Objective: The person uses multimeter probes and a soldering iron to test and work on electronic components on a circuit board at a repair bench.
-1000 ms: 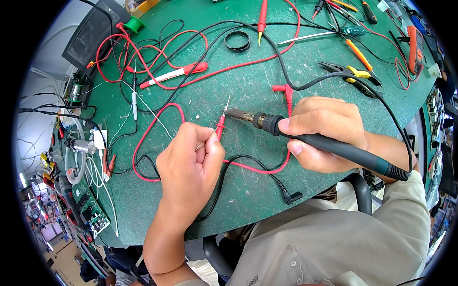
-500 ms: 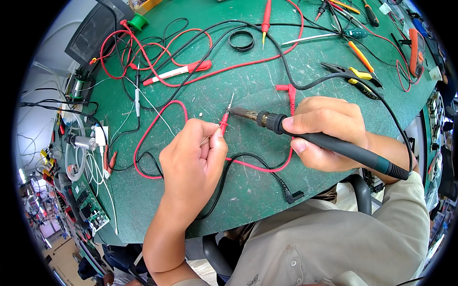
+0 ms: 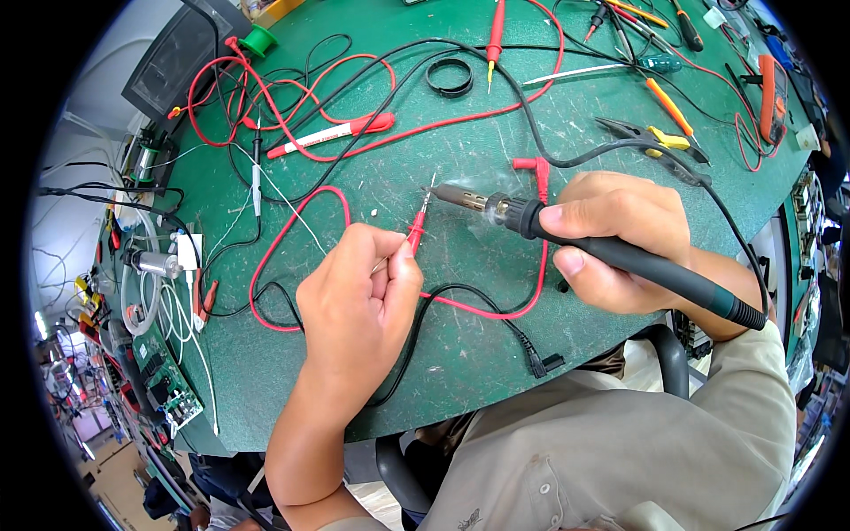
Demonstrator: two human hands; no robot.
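Note:
My left hand (image 3: pixel 359 288) is closed in a pinch on a red test probe (image 3: pixel 417 227), whose thin bare metal tip points away from me. My right hand (image 3: pixel 624 234) grips the black handle of a soldering iron (image 3: pixel 660 267) from the right. The iron's hot end meets the probe's metal tip partway along; whether they truly touch is too small to tell. Pale smoke (image 3: pixel 482 226) drifts around the iron's barrel. Below the hands, a red lead with an angled red plug (image 3: pixel 534 165) and a black lead with an angled plug (image 3: pixel 537 361) lie on the green mat.
Past my hands lie a red-and-white marker (image 3: pixel 323 134), a black ring (image 3: pixel 449 77) and another red probe (image 3: pixel 496 40). Yellow-handled pliers (image 3: pixel 668 139), an orange-handled tool (image 3: pixel 670 104) and a multimeter (image 3: pixel 772 97) are at the right. A circuit board (image 3: pixel 173 389) sits at the left edge.
The soldering iron has shifted slightly away from me, further up the probe's metal tip. Smoke now shows around its barrel. My left hand has hardly moved.

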